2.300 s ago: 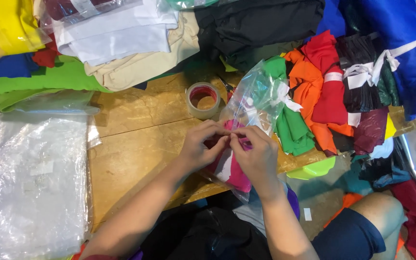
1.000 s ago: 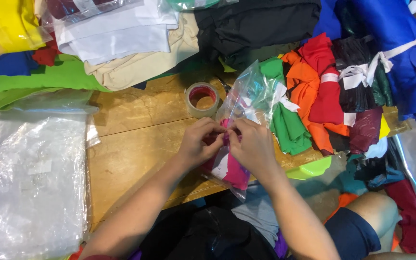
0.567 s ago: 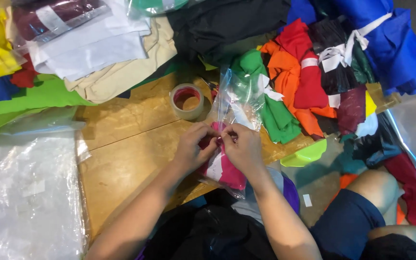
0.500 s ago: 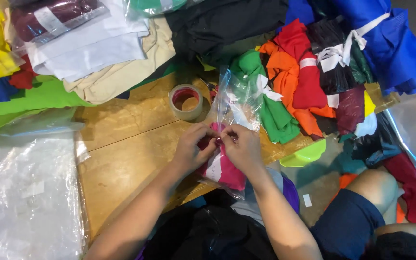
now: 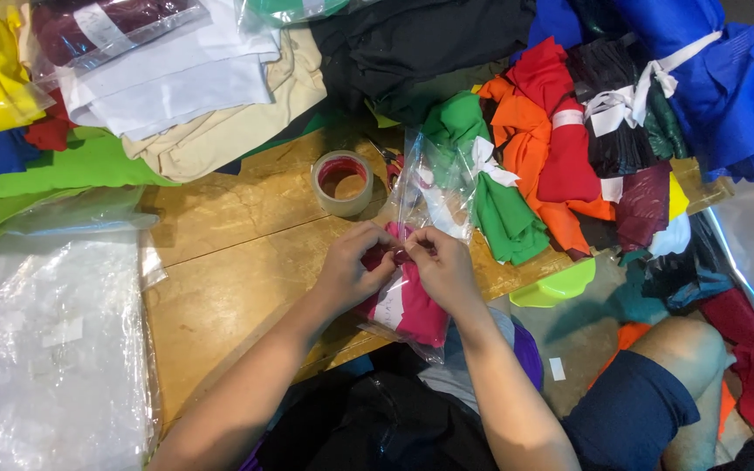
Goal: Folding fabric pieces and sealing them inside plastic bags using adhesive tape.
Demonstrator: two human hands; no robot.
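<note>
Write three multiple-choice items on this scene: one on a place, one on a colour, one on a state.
1. Where does the tape roll lie?
A. on the wooden table, beyond the hands
B. on the stack of clear bags
C. in the person's lap

2. What colour is the cloth in the clear bag?
A. yellow
B. pink
C. black

3. What are the left hand and right hand doing?
A. resting flat and apart
B. lifting the tape roll
C. pinching the bag together over the cloth

Answers: 1 A, the roll sits on bare wood; 2 B, pink shows through the plastic; 3 C, the fingers of both hands meet at the bag.
</note>
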